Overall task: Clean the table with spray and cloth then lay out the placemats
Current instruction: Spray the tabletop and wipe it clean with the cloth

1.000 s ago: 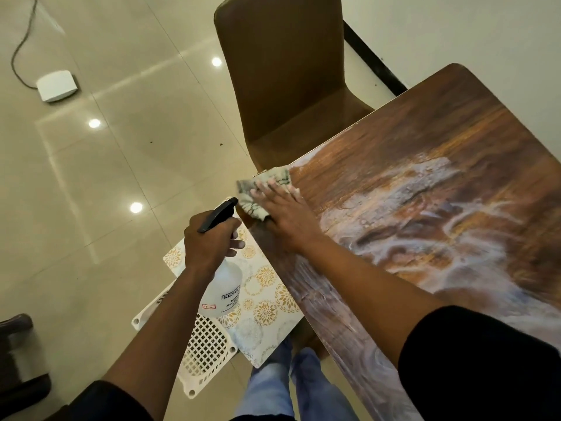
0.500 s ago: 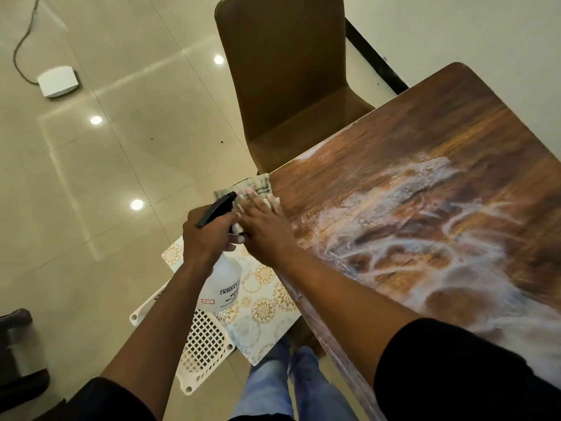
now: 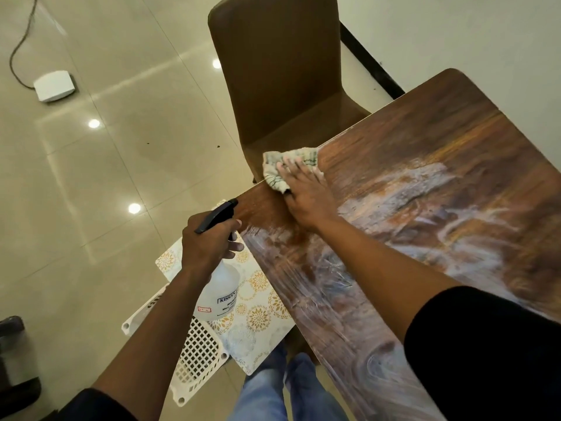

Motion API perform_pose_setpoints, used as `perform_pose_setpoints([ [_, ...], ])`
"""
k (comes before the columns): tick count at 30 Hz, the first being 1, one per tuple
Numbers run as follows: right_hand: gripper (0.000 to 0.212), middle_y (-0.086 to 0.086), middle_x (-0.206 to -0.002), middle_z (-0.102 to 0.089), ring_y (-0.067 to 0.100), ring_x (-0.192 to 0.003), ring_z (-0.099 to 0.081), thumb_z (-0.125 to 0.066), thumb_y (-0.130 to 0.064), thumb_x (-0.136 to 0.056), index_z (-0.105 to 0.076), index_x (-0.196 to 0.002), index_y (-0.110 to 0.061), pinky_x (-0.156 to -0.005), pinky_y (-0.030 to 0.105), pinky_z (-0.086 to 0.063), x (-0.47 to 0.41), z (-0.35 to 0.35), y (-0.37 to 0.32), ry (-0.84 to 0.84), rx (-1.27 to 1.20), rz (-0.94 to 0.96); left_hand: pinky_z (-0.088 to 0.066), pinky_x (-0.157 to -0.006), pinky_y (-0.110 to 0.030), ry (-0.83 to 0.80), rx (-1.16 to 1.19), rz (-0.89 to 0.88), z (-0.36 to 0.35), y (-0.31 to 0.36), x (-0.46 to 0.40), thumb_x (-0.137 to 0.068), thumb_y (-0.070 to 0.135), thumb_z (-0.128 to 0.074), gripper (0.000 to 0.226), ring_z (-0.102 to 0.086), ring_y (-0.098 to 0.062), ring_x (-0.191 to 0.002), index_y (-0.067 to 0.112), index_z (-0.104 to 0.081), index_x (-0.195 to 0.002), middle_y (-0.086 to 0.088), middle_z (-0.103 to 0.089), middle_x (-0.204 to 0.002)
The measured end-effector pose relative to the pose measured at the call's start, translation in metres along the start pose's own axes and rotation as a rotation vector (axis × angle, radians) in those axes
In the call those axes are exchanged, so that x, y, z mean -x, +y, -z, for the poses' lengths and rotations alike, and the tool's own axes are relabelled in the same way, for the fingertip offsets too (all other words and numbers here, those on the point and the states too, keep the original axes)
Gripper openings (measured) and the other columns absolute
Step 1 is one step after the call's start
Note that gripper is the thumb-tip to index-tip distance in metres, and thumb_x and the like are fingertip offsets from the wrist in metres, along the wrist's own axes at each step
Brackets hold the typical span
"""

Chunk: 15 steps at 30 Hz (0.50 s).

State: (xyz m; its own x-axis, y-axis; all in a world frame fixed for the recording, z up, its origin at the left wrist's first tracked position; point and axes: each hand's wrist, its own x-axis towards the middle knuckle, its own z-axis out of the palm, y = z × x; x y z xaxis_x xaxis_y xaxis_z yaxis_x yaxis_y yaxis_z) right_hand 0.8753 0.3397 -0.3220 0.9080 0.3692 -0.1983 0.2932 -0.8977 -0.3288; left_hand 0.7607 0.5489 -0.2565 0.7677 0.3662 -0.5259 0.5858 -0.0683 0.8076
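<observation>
We've got the right hand [image 3: 306, 197] flat on the cloth [image 3: 280, 168], palm down, fingers spread, pressing it against the table [image 3: 425, 183] right at the near-left corner, so this is an open, pressing hold and not a pinch. The cloth bunches out past the fingertips toward the brown chair [image 3: 282, 80] just beyond the edge. Streaky wet smears run back along the tabletop under the forearm.

Over on the other side, the left hand [image 3: 209, 241] is wrapped tight around the neck of the spray bottle [image 3: 220, 291], its black nozzle poking out above the knuckles toward the table edge; whether a finger sits on the trigger, we can't quite tell. The bottle hangs off the table, just beside the edge. Directly below that grip lie the placemats [image 3: 258, 317], floral patterned, resting on a white lattice basket [image 3: 197, 357] on the floor.
</observation>
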Motion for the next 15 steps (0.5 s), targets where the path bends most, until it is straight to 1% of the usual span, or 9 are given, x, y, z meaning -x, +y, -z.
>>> perform_pose_setpoints([
  [2, 0.062, -0.007, -0.170, -0.010, 0.016, -0.157, -0.003, -0.036, -0.036, -0.105, -0.013, -0.162, -0.033, -0.127, 0.046, -0.006, -0.005, 0.010, 0.020, 0.011, -0.023, -0.043, -0.050, -0.049, -0.027, -0.005, -0.022, 0.002, -0.002, -0.001, -0.004, -0.092, 0.010, -0.074, 0.020, -0.074, -0.034, -0.059, 0.011, -0.079, -0.111, -0.009, -0.066, -0.064],
  [5, 0.062, -0.008, -0.170, -0.007, 0.016, -0.157, -0.001, -0.036, -0.034, -0.105, -0.013, -0.163, -0.031, -0.126, 0.043, -0.002, -0.016, 0.022, 0.042, 0.030, -0.045, -0.113, -0.051, -0.051, -0.028, -0.014, -0.041, -0.013, -0.004, 0.001, -0.010, -0.091, 0.011, -0.074, 0.022, -0.075, -0.035, -0.061, 0.012, -0.079, -0.113, -0.009, -0.068, -0.065],
  [9, 0.061, -0.006, -0.171, -0.005, 0.020, -0.157, -0.001, -0.037, -0.031, -0.107, -0.013, -0.163, -0.029, -0.125, 0.046, -0.003, -0.040, 0.041, 0.071, 0.057, -0.049, -0.252, -0.051, -0.049, -0.028, -0.022, -0.052, -0.026, -0.007, 0.008, -0.013, -0.092, 0.011, -0.075, 0.015, -0.077, -0.038, -0.063, 0.010, -0.078, -0.106, -0.008, -0.068, -0.065],
  [14, 0.060, -0.003, -0.171, -0.004, 0.023, -0.157, -0.001, -0.035, -0.029, -0.107, -0.013, -0.163, -0.026, -0.125, 0.051, -0.008, -0.067, 0.065, 0.124, 0.056, 0.002, -0.334, -0.052, -0.048, -0.027, -0.052, -0.070, -0.043, -0.018, 0.012, -0.015, -0.093, 0.010, -0.074, 0.005, -0.077, -0.034, -0.062, 0.010, -0.077, -0.097, -0.009, -0.069, -0.065],
  [15, 0.060, -0.003, -0.171, -0.004, 0.024, -0.157, -0.001, -0.035, -0.029, -0.107, -0.013, -0.163, -0.026, -0.125, 0.051, -0.009, -0.072, 0.068, 0.131, 0.052, 0.006, -0.357, -0.052, -0.049, -0.027, -0.066, -0.078, -0.043, -0.023, 0.013, -0.017, -0.093, 0.010, -0.074, 0.006, -0.077, -0.034, -0.062, 0.009, -0.077, -0.098, -0.008, -0.069, -0.065],
])
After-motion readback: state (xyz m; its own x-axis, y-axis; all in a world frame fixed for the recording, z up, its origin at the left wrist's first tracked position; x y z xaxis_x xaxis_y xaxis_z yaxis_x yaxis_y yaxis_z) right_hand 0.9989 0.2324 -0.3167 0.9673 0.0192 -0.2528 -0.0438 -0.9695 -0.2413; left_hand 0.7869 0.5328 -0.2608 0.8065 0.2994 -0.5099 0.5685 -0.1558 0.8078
